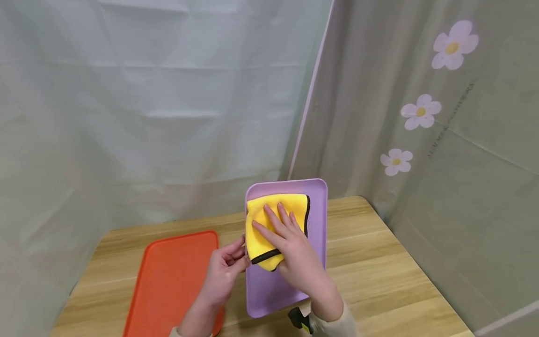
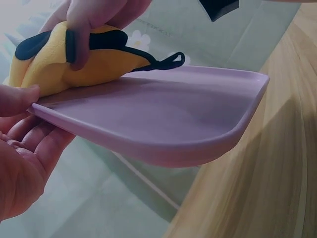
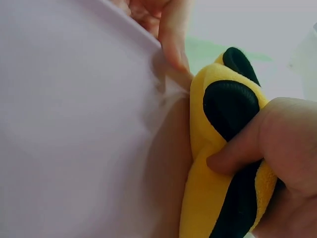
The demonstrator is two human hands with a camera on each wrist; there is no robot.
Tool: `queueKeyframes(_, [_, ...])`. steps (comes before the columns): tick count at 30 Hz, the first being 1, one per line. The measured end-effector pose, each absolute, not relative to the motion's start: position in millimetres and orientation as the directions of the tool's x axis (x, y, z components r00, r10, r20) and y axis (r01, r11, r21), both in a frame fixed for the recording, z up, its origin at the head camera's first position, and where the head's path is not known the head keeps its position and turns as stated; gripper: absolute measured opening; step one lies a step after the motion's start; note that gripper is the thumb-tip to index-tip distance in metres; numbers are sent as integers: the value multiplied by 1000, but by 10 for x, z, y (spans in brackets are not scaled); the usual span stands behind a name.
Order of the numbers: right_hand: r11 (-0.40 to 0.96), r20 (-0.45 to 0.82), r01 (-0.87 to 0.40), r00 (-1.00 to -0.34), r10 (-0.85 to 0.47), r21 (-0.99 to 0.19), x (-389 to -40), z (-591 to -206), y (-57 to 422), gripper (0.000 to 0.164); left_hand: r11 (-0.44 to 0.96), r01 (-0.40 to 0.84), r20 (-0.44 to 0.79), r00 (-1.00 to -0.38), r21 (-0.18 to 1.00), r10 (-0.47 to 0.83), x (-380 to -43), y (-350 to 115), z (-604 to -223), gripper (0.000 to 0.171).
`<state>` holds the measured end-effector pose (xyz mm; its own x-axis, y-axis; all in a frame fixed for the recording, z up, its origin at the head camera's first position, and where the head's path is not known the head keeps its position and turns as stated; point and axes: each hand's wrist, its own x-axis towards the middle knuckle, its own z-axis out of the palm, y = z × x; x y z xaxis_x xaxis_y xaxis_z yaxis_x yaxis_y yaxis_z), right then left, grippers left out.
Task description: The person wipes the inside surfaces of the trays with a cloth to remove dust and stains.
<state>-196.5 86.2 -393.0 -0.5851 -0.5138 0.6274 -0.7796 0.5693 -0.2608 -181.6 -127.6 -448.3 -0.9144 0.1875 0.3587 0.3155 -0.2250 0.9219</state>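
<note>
My left hand (image 1: 223,269) pinches the left rim of a purple tray (image 1: 273,295), thumb on top and fingers beneath. The tray is held up off the table, as the left wrist view shows. On its inner face lies a folded yellow cloth (image 1: 278,224) with black edging and a small black loop (image 2: 171,60). My right hand (image 1: 296,252) holds this cloth against the tray, fingers spread over it. In the right wrist view the right thumb (image 3: 237,153) hooks over the cloth's folded black edge (image 3: 232,106).
An orange tray (image 1: 177,276) lies on the wooden table (image 1: 387,262) to the left, partly behind my left forearm. A pale curtain (image 1: 168,117) hangs behind the table, and a flowered curtain (image 1: 358,93) hangs on the right. A black device (image 1: 299,318) is at my right wrist.
</note>
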Motion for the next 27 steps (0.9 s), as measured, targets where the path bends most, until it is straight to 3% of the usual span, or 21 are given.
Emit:
queueKeyframes(6, [569, 606, -772, -604, -518, -283, -1991, -3909, 953, 107, -221, 281, 322, -930, 934, 175, -1788, -1298, -4450, 56])
queueKeyframes(16, [594, 622, -730, -647, -441, -338, -2057, -3876, 1184, 98, -296, 339, 397, -903, 893, 163, -1777, -1338, -4386, 55])
queueKeyframes(27, [587, 628, -727, -651, -425, -356, -2081, -3879, 1271, 106, -297, 356, 413, -897, 886, 159, -1764, -1360, -4362, 55])
